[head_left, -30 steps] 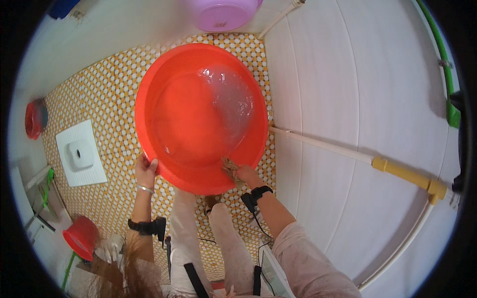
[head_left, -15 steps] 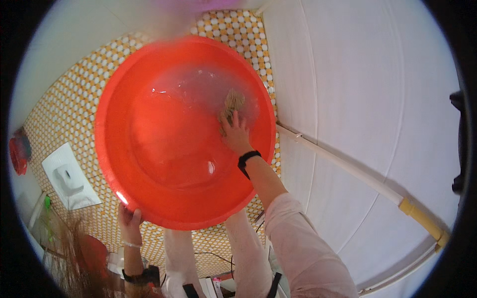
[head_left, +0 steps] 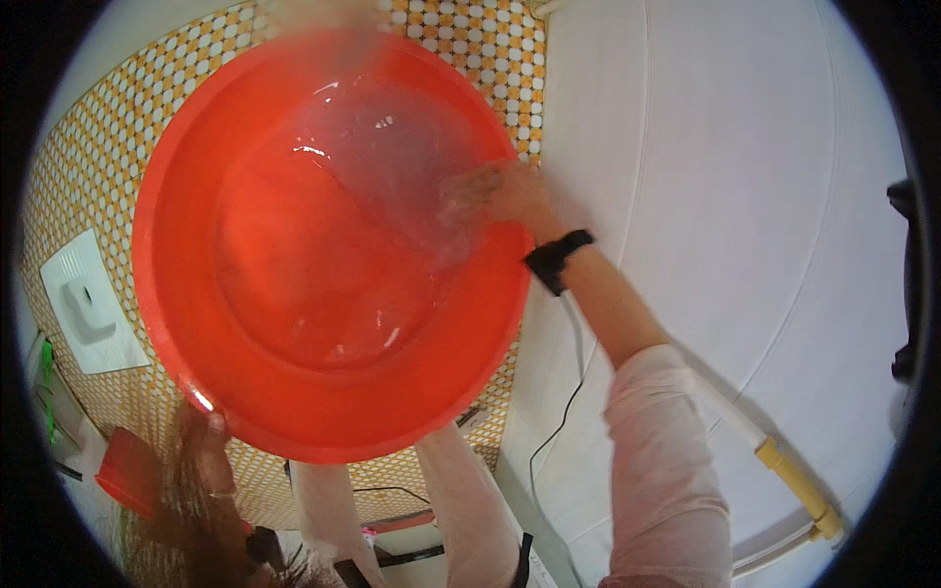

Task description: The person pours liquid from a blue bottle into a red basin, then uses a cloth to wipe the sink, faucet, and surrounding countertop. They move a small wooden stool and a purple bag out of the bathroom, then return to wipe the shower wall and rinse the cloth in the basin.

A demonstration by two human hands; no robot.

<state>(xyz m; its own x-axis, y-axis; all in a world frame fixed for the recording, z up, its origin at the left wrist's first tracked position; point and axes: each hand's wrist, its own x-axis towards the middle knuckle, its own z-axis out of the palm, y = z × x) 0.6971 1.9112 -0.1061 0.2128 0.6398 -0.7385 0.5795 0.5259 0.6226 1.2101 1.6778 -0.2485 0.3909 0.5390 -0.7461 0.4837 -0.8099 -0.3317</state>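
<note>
A large round red basin (head_left: 294,412) fills the middle, with cloudy water (head_left: 392,147) lying toward its far right. My left hand (head_left: 209,456) grips the basin's rim at the lower left, thumb on top, partly behind blurred hair. Just inside the far right wall, my right hand (head_left: 515,196) presses on a crumpled tan rag (head_left: 475,186) at the water. Motion smears its fingers and the rag, so their edges are unclear. A black band (head_left: 559,260) sits on the right wrist.
Yellow and white tiles (head_left: 98,127) cover the floor, with a white squat toilet (head_left: 95,304) set in at left. A smooth white wall (head_left: 725,147) rises on the right, a pipe (head_left: 799,480) along it. A red container (head_left: 129,472) stands lower left; a black cable (head_left: 549,431) hangs at right.
My right hand has moved up and right with the rag, from the basin's inner floor to its far right wall. The basin appears farther left in view, my left hand still at its rim.
</note>
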